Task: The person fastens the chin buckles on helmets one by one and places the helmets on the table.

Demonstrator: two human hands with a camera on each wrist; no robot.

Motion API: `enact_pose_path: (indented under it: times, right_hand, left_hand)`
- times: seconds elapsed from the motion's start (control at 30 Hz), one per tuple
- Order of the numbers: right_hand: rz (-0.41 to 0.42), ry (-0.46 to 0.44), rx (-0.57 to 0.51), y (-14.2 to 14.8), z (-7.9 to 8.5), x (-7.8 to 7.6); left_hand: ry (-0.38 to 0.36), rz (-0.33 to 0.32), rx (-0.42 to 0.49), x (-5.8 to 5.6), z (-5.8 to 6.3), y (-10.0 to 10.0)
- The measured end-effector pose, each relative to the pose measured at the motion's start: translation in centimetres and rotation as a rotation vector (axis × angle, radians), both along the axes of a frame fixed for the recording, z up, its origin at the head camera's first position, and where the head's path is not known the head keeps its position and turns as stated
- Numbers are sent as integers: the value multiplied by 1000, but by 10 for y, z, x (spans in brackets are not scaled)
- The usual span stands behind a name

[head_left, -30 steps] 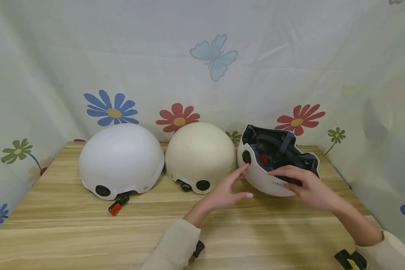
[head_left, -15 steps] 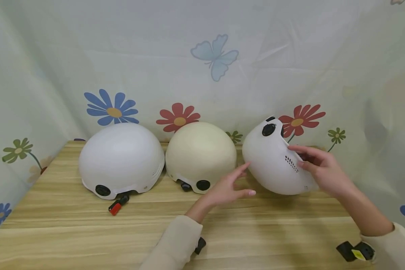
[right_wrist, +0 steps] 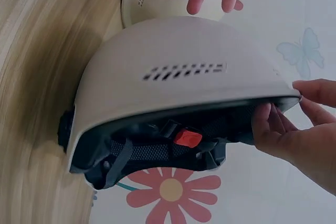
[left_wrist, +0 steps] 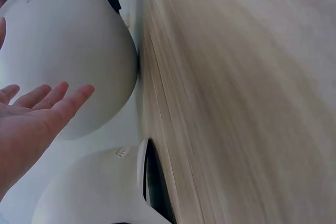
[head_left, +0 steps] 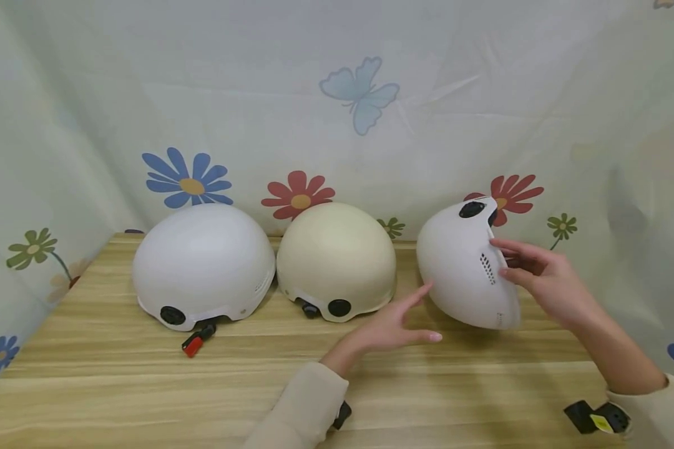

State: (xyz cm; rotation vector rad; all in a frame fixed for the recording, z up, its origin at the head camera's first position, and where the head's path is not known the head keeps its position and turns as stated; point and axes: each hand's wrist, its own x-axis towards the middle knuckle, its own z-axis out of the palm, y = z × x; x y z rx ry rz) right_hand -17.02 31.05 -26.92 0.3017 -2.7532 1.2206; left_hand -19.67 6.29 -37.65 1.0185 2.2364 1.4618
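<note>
A white helmet (head_left: 455,274) stands tipped on its side at the right of the table, its open underside facing right. My right hand (head_left: 556,284) pinches its rim between fingers and thumb. In the right wrist view, dark padding, a strap (right_wrist: 122,163) and a red buckle (right_wrist: 188,138) show inside the shell. My left hand (head_left: 390,325) is spread, thumb apart, its index fingertip right at the crown side of this helmet. Between that hand and the backdrop sits a cream helmet (head_left: 337,255), upright.
Another white helmet (head_left: 202,262) rests upright at the left, beside the cream one, its red and black buckle (head_left: 198,341) lying on the wooden table (head_left: 118,386). A flowered curtain (head_left: 230,93) hangs behind and along both sides.
The right helmet has turned from lying open side up to standing on its side, its opening now to the right. My right hand took its rim and shifted right; the left hand moved slightly right.
</note>
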Motion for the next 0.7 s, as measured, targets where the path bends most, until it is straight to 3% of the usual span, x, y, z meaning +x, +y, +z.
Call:
enact_pose_path:
  times: [0.7]
  right_hand:
    - [36, 9, 89, 7, 6, 1]
  left_hand:
    - [41, -24, -43, 12, -1, 15]
